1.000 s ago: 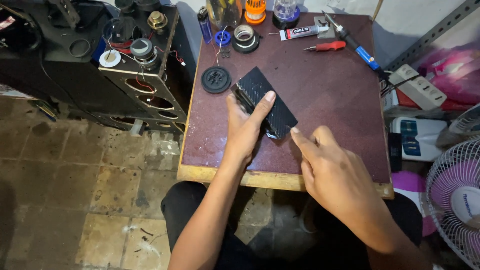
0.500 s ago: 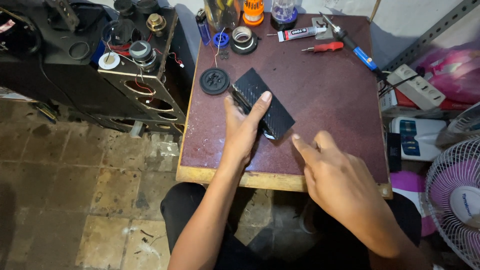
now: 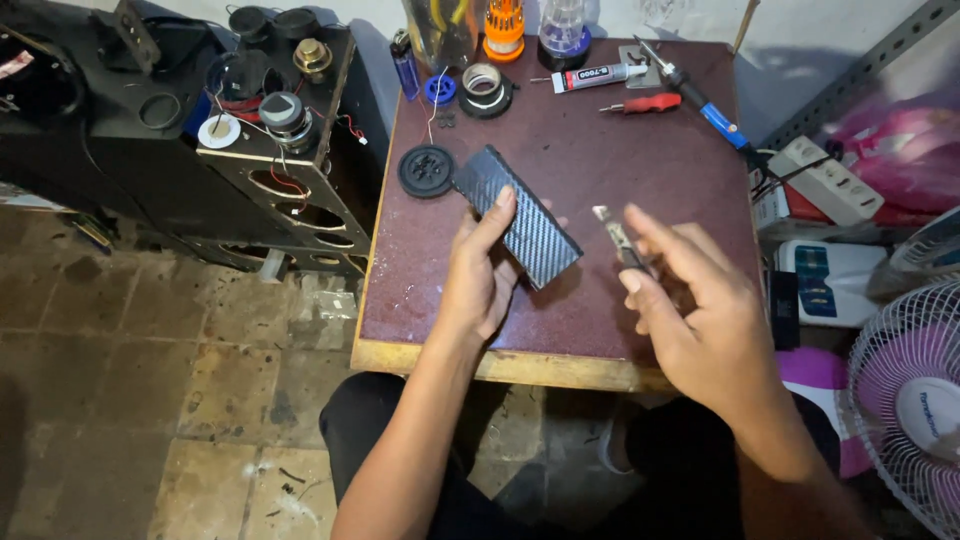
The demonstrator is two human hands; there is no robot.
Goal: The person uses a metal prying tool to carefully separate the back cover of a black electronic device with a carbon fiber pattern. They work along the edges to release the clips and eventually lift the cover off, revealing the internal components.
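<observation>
Hands work above the front half of a dark red table (image 3: 640,150). The left hand (image 3: 478,280) grips a flat black rectangular case (image 3: 518,214) with a woven pattern, fingers laid along its top, holding it tilted over the table's middle. The right hand (image 3: 700,320) pinches a small metal blade tool (image 3: 615,232) between thumb and fingertips, just beside the case's right end. Near the back edge lie a round black disc (image 3: 427,170), a red screwdriver (image 3: 645,103), a glue tube (image 3: 590,77) and a tape roll (image 3: 485,88).
</observation>
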